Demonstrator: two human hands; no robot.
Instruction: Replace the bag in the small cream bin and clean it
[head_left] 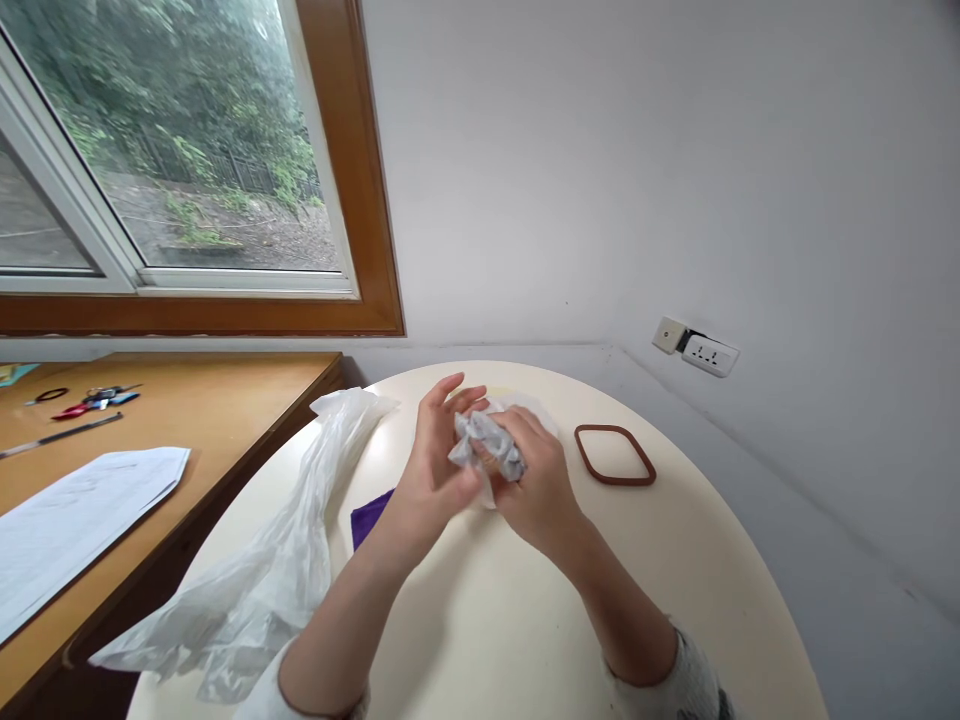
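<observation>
while the right hand (536, 475) curls around a crumpled grey-white wad (478, 432), the left hand (433, 455), fingers parted, cups loosely beside it, contact unclear; right of them on the surface (495, 620) lies a brown frame (621, 481), left a purple cloth (367, 519) and plastic bag (289, 545).

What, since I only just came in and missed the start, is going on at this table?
A person is handling a crumpled greyish-white piece above the round table. The right hand grips it, while the left hand is cupped open around its other side. A whitish plastic bag and a partly hidden purple piece lie to the left; a brown rounded frame lies to the right.
</observation>
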